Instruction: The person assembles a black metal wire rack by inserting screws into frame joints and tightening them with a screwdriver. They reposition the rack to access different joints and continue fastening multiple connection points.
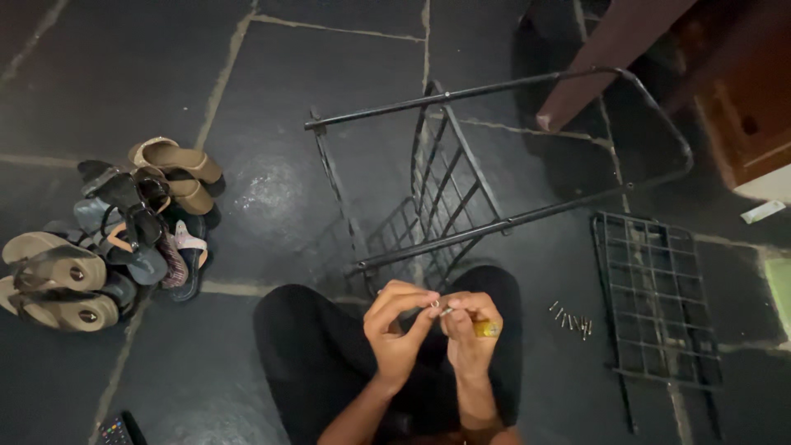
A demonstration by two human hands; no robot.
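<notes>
Your left hand (397, 323) pinches a small washer (434, 304); your right hand (467, 326) pinches a screw (446, 311), apparently gripping a yellow tool (486, 329); rack frame (494, 165) ahead.

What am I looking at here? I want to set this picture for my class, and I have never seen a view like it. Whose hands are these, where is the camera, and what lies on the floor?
The camera sits on a person's head and looks down, so the hands are that person's own. The person sits on a dark stone floor. The left hand and right hand meet over the lap, pinching a small screw and a ring-shaped metal piece between fingertips. The right hand also holds something yellow, too small to identify. In front lies a black metal rack frame. A separate wire shelf panel lies right of it, with loose screws beside. A pile of sandals sits left.
</notes>
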